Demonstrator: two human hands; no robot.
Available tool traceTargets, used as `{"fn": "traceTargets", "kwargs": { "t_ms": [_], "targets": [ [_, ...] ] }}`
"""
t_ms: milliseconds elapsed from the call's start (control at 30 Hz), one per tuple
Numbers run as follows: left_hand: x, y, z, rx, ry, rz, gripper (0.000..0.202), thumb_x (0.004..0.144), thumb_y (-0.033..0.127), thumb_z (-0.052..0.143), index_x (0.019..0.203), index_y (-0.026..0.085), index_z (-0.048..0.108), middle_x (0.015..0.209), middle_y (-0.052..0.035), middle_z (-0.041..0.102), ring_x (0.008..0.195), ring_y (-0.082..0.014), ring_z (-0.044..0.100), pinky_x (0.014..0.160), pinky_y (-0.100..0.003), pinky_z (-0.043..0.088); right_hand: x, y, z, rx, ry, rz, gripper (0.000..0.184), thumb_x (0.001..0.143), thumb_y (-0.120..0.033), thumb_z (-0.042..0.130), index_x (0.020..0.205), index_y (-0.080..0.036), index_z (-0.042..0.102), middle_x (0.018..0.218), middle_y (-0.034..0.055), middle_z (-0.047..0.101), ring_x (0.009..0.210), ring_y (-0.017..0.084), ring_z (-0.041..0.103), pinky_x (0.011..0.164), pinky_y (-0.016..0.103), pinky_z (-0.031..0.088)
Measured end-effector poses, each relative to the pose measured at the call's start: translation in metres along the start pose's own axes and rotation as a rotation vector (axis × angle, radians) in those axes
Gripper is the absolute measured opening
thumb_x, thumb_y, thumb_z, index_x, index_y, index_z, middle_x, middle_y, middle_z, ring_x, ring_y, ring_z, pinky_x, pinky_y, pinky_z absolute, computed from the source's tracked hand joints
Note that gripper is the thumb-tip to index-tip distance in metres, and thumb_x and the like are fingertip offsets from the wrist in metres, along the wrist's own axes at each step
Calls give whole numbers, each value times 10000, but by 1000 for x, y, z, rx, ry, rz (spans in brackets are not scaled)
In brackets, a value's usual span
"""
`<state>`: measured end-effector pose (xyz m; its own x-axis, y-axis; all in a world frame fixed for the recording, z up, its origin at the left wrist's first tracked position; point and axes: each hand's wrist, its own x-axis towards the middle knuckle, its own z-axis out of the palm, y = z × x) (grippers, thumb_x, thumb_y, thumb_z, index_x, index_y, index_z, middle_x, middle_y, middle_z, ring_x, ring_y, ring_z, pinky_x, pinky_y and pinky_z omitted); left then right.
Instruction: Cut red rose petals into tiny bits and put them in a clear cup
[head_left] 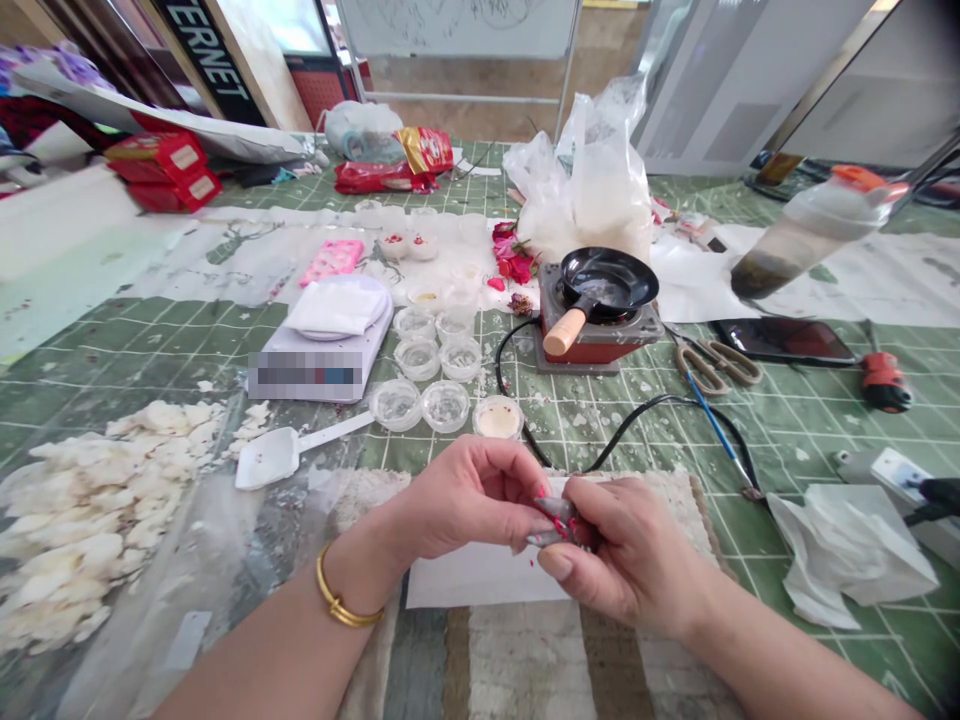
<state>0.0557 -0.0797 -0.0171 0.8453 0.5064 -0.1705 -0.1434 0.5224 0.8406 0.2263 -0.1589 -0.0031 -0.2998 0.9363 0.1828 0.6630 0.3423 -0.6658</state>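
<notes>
Both my hands meet over a white sheet of paper (480,580). My right hand (637,550) is closed around a small grey two-pronged tool (553,507), its pointed ends toward the left and pink-red petal scraps stuck between and on them. My palm hides the rest of the tool. My left hand (472,495) is closed, thumb and fingertips pinched at the points and touching the pink-red bits. A clear round cup with a cream-coloured filling (498,419) stands just beyond my fingers.
Clear cups (445,405), a white scoop (274,455) and a kitchen scale (330,340) stand left. A small pan (611,280) rests on a hot plate (592,345). Scissors (718,363), a phone (784,340) and crumpled tissue (851,555) lie right. White flakes (90,520) cover the left.
</notes>
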Motion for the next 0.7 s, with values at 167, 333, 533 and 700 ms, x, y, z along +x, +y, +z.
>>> {"fn": "traceTargets", "kwargs": {
  "t_ms": [167,333,533,700],
  "targets": [
    [-1,1,0,-4,-10,1,200,652,215,798,716,116,636,654,-19,633,545,-85,571,506,-195,451,0,-1,-1,24,-24,-11,414,907,-496,401,613,-210,341,509,-64,313,439,65,298,440,230,204],
    [-1,1,-1,-21,-26,26,184,664,217,790,730,124,645,672,-27,655,581,-105,598,538,-215,480,-1,0,0,-17,24,-25,429,891,-514,416,601,-217,310,502,-66,293,436,65,277,433,235,194],
    [-1,2,0,-56,-19,34,183,659,203,793,747,137,646,709,-27,668,631,-123,622,589,-241,509,-1,1,0,-12,24,-2,430,872,-529,433,594,-211,357,487,-59,338,431,67,292,431,236,206],
    [-1,2,0,-59,-52,43,139,692,184,768,751,131,653,712,-27,659,639,-117,620,595,-235,507,-2,1,-2,31,-65,33,492,905,-555,367,637,-170,516,498,-14,463,445,88,409,456,241,265]
  ]
}}
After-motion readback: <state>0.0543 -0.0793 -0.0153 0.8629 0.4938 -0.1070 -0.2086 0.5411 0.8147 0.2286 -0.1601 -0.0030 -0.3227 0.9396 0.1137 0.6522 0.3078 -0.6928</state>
